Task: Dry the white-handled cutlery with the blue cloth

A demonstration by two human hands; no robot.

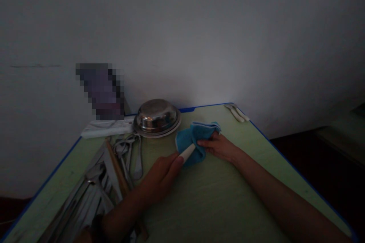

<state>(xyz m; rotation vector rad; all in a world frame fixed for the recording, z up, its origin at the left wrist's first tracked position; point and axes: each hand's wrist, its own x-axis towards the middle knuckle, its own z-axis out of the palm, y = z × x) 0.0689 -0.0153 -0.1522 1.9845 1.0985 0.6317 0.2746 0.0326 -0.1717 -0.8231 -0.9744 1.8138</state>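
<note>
My left hand (168, 165) is closed around a piece of cutlery with a white handle (188, 153). Its far end disappears into a blue cloth (196, 135), so its kind is hidden. Gripping that cloth from the right is my right hand (218, 145), its fingers closed on the folds. Both hands meet above the middle of the table. To the left of my left hand lie several metal spoons and other utensils (98, 182), many inside a tray (114, 171) with a wooden edge.
Upside-down metal bowls (158, 115) stand at the table's back edge. Beside them a white flat box (108, 127) lies under a pixelated object (102, 91). White-handled cutlery (236, 114) rests at the back right corner. The green table (222, 197) meets a wall (199, 38).
</note>
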